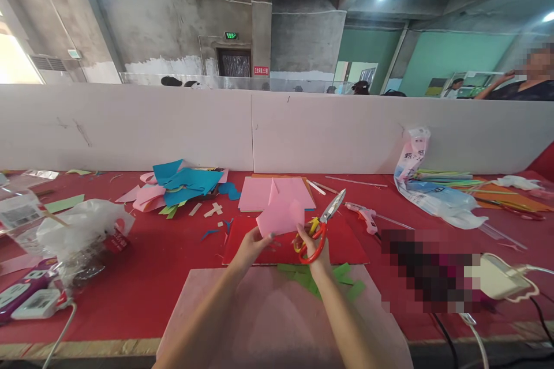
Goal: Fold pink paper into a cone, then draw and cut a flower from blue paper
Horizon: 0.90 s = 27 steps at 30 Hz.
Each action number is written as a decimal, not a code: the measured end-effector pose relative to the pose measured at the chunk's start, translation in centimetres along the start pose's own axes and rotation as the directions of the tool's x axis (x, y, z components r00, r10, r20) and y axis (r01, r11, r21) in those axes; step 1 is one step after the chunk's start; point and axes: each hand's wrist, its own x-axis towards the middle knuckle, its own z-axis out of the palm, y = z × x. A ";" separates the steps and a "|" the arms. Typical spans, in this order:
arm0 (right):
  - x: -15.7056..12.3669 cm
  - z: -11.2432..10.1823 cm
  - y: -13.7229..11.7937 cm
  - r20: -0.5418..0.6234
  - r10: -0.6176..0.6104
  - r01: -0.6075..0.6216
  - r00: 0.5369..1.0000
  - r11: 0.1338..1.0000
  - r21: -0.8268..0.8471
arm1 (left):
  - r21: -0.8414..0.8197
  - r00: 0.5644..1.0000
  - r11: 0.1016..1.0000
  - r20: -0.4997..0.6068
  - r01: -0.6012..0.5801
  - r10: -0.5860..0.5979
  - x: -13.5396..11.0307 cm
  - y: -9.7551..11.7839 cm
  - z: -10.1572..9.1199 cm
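Observation:
A folded piece of pink paper (281, 216) is held up in front of me, with a slit or point at its top. My left hand (252, 248) pinches its lower left edge. In my right hand (317, 251) are scissors (324, 228) with red and yellow handles; the blades point up and to the right. The thumb of that hand also lies against the paper's right edge. Behind the held piece lies a stack of pink sheets (251, 193), and beneath my hands is a red board (346, 242). Green paper strips (305, 278) lie near my right wrist.
Blue paper scraps (190, 184) are heaped at the back left. A pink glue gun (367, 218) lies right of the scissors. Plastic bags (71, 233) crowd the left side. A plastic packet (418, 184), a white adapter (497, 279) and cables are on the right. A white partition (173, 127) bounds the table's back.

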 end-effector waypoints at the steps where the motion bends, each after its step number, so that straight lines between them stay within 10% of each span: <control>1: 0.0 0.1 0.0 -0.002 0.001 -0.001 1.000 1.000 -0.003 | 0.040 1.000 0.999 0.014 -0.022 0.022 0.0 0.0 0.0; 27: -0.8 0.3 -0.6 0.116 0.043 -0.034 0.992 0.996 -0.082 | 0.071 0.993 0.996 -0.104 -0.044 0.051 0.2 -0.8 -0.2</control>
